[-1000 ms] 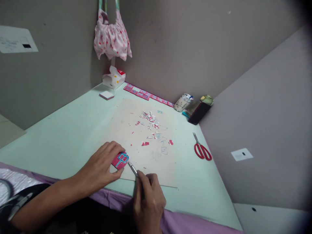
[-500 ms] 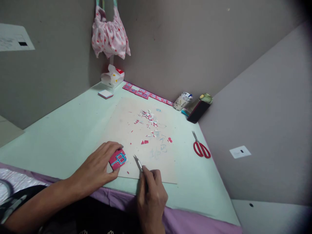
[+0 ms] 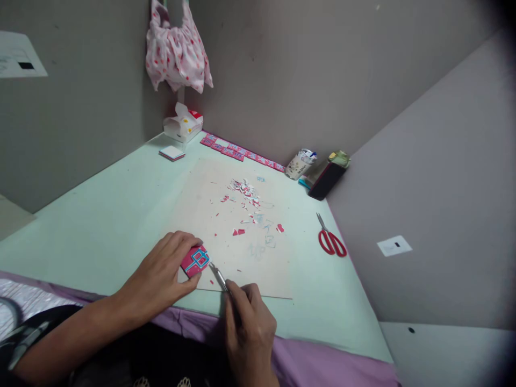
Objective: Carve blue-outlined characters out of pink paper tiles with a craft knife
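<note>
The knife (image 3: 218,276) moved back to the pink paper (image 3: 195,259); right hand (image 3: 250,328) pinches it, left hand (image 3: 161,277) presses the paper still at the board's (image 3: 250,269) near edge.

A pale mint-green tabletop (image 3: 100,215) fits into a corner between plain grey-brown walls (image 3: 282,70), with a slanted grey partition (image 3: 443,188) closing its right side. A purple edge strip (image 3: 322,371) runs along the near side. The light is dim and even, with soft shadows.
</note>
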The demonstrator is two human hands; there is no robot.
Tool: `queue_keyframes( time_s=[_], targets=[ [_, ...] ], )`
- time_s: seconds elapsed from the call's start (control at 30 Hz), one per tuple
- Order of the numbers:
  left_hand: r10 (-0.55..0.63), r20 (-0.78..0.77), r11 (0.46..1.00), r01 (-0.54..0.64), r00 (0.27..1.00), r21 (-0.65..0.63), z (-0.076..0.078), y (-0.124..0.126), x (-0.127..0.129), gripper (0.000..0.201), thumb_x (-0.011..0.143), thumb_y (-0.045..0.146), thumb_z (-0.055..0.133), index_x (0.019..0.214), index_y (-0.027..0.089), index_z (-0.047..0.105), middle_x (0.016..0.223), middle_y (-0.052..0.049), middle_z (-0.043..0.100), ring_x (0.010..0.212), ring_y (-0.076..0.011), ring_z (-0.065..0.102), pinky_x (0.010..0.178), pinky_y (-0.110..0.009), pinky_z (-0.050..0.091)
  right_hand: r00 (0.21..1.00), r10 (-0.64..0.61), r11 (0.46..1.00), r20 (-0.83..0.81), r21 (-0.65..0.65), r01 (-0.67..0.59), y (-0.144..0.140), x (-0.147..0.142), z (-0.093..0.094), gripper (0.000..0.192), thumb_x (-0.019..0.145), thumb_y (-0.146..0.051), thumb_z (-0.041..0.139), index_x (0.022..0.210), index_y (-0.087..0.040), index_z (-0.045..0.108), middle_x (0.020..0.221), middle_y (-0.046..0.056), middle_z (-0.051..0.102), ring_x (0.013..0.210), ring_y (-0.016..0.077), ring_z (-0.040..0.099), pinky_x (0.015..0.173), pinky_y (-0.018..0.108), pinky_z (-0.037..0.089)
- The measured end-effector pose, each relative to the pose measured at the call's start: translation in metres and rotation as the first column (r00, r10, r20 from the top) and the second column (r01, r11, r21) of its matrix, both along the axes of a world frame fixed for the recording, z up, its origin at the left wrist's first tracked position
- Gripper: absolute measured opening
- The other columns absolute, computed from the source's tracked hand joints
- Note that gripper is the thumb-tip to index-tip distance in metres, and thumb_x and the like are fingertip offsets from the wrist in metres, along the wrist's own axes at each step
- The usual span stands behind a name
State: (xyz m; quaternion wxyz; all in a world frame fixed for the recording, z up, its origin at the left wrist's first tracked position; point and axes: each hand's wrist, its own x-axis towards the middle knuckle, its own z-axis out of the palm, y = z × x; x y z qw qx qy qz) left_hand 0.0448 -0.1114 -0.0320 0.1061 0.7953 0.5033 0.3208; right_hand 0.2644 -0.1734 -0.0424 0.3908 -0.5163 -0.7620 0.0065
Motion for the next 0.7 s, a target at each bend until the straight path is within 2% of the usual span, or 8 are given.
queue_keyframes(
  time_s=[0.33, 0.57, 0.7],
  targets=[
    [-0.004, -0.002, 1.000, 0.004, 1.000, 0.003, -0.0038, 0.0011, 0.0002, 0.032, 0.093, 0.024, 0.054, 0.125, 0.020, 0.055, 0.117, -0.011, 0.063, 0.110, -0.0303, 0.062, 0.097, -0.049, 0.051, 0.998, 0.013, 1.000, 0.064, -0.007, -0.013, 0.0021, -0.0022, 0.0014, 0.027, 0.109, -0.019, 0.049, 0.124, -0.019, 0.071, 0.082, 0.003, 0.062, 0.063, 0.0153, 0.061, 0.057, 0.026, 0.045],
    [-0.003, 0.041, 1.000, 0.004, 0.999, -0.011, -0.0093, 0.0017, -0.0010, 0.029, 0.096, 0.031, 0.057, 0.123, 0.022, 0.057, 0.117, -0.009, 0.065, 0.109, -0.0299, 0.061, 0.097, -0.047, 0.049, 0.996, 0.022, 1.000, 0.086, -0.021, -0.021, 0.0008, -0.0013, -0.0001, 0.028, 0.110, -0.018, 0.046, 0.124, -0.019, 0.070, 0.082, 0.004, 0.062, 0.063, 0.0159, 0.060, 0.057, 0.026, 0.044],
    [-0.008, 0.052, 1.000, 0.009, 0.999, -0.020, -0.0092, 0.0033, -0.0019, 0.028, 0.096, 0.032, 0.057, 0.123, 0.023, 0.058, 0.116, -0.008, 0.065, 0.109, -0.0293, 0.061, 0.097, -0.046, 0.048, 0.992, -0.004, 1.000, 0.130, 0.003, 0.004, -0.0018, -0.0033, -0.0013, 0.029, 0.110, -0.018, 0.045, 0.125, -0.019, 0.069, 0.083, 0.005, 0.064, 0.063, 0.0167, 0.060, 0.058, 0.027, 0.043]
  ],
)
